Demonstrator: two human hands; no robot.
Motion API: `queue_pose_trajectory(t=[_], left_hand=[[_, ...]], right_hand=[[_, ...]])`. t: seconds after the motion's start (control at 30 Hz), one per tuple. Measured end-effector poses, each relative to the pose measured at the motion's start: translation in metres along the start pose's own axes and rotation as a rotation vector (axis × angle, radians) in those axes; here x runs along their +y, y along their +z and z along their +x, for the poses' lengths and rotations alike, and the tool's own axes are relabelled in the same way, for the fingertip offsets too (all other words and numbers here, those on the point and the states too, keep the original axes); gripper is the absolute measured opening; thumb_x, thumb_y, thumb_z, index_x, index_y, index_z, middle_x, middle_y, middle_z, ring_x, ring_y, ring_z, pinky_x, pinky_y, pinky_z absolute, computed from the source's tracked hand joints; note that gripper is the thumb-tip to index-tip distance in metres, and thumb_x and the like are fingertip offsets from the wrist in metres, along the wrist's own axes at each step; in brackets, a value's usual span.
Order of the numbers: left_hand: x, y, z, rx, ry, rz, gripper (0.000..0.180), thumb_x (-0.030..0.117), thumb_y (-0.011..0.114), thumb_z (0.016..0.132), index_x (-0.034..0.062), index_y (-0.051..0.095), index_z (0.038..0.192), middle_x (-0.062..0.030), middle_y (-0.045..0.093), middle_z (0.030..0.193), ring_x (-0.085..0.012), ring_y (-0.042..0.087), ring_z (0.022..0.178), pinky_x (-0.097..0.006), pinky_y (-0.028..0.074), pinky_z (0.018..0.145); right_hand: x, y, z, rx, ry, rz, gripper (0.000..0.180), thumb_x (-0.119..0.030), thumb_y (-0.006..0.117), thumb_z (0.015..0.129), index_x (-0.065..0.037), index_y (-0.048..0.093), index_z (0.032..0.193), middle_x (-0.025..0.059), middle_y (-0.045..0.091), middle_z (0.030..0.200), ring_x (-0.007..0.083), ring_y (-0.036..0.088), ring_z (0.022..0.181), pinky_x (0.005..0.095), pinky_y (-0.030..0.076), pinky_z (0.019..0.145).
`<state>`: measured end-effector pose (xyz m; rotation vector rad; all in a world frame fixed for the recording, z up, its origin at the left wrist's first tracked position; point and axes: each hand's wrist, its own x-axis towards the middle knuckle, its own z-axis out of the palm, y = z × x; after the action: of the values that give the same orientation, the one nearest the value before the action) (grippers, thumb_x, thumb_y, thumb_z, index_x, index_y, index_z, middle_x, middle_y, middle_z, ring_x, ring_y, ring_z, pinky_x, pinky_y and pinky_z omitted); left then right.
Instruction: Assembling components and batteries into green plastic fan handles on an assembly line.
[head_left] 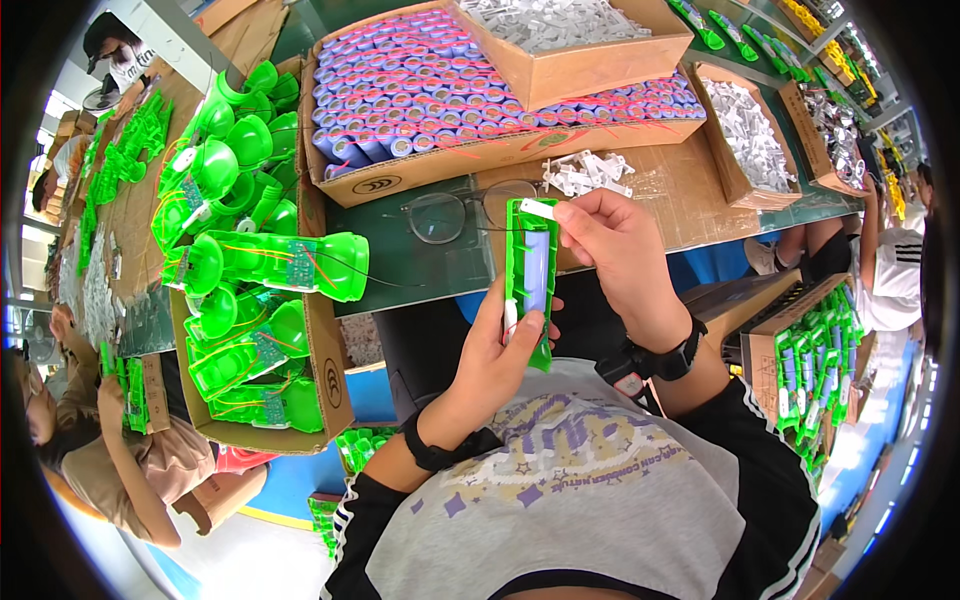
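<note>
A long, bright green plastic housing point(531, 280) with a pale lilac cylindrical battery cell seated in its open channel is held upright in front of the person's chest, just below the table edge. The left hand point(497, 352) grasps the housing from below and behind, fingers wrapped around its lower half and thumb along the left edge. The right hand point(612, 248) pinches a small white plastic clip point(537, 208) between thumb and forefinger and presses it against the top end of the housing. Both wrists carry black bands. Just behind the housing, a pair of thin-rimmed spectacles point(468, 212) lies on the dark green table point(420, 270), and near it a little heap of loose white plastic clips point(588, 172) rests on flat brown cardboard. Further back stands a wide cardboard box point(440, 165) packed with rows of lilac battery cells, with a smaller carton of white parts point(560, 40) set on top of it. To the left, a tall cardboard box of green plastic torch shells point(255, 250) with trailing wires overflows. To the right, another carton holds finished green housings point(815, 365).
</note>
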<state>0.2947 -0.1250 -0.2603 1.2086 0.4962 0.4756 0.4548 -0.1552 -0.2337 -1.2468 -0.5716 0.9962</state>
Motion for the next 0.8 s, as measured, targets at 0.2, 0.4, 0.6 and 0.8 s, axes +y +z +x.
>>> queue_pose_trajectory(t=[0.2, 0.4, 0.6, 0.8], left_hand=[[-0.001, 0.001, -0.001, 0.014, 0.004, -0.013, 0.039, 0.011, 0.036, 0.088, 0.0033, 0.028, 0.125, -0.0122, 0.052, 0.099, -0.0141, 0.053, 0.076, -0.027, 0.046, 0.068], [-0.003, -0.003, 0.0, -0.011, -0.017, -0.025, 0.042, 0.012, 0.042, 0.088, 0.0032, 0.027, 0.126, -0.0091, 0.052, 0.098, -0.0111, 0.051, 0.075, -0.025, 0.043, 0.066], [0.0, -0.004, 0.0, -0.038, -0.014, 0.042, 0.038, 0.013, 0.039, 0.087, 0.0034, 0.031, 0.123, -0.0097, 0.052, 0.093, -0.0122, 0.053, 0.073, -0.026, 0.045, 0.064], [0.003, -0.002, -0.005, -0.08, -0.076, -0.079, 0.038, 0.014, 0.038, 0.088, 0.0031, 0.03, 0.123, -0.0112, 0.052, 0.094, -0.0127, 0.053, 0.073, -0.027, 0.046, 0.064]], right_hand=[[-0.002, -0.003, 0.0, -0.07, 0.001, -0.046, 0.015, -0.013, 0.058, 0.08, 0.001, 0.055, 0.08, 0.0004, 0.053, 0.066, 0.003, 0.044, 0.057, 0.017, 0.034, 0.049], [-0.001, -0.007, 0.005, -0.06, -0.04, -0.208, 0.016, -0.015, 0.058, 0.08, 0.001, 0.055, 0.08, 0.0001, 0.053, 0.066, 0.0043, 0.046, 0.06, 0.0188, 0.037, 0.052], [-0.014, -0.007, 0.01, -0.069, -0.194, -0.611, 0.019, -0.017, 0.061, 0.078, -0.001, 0.052, 0.083, 0.0018, 0.054, 0.069, 0.0055, 0.045, 0.059, 0.0218, 0.038, 0.052], [-0.002, -0.009, 0.009, -0.115, -0.26, -0.513, 0.021, -0.017, 0.059, 0.08, -0.003, 0.048, 0.092, 0.0051, 0.055, 0.081, 0.0075, 0.051, 0.066, 0.0225, 0.043, 0.057]])
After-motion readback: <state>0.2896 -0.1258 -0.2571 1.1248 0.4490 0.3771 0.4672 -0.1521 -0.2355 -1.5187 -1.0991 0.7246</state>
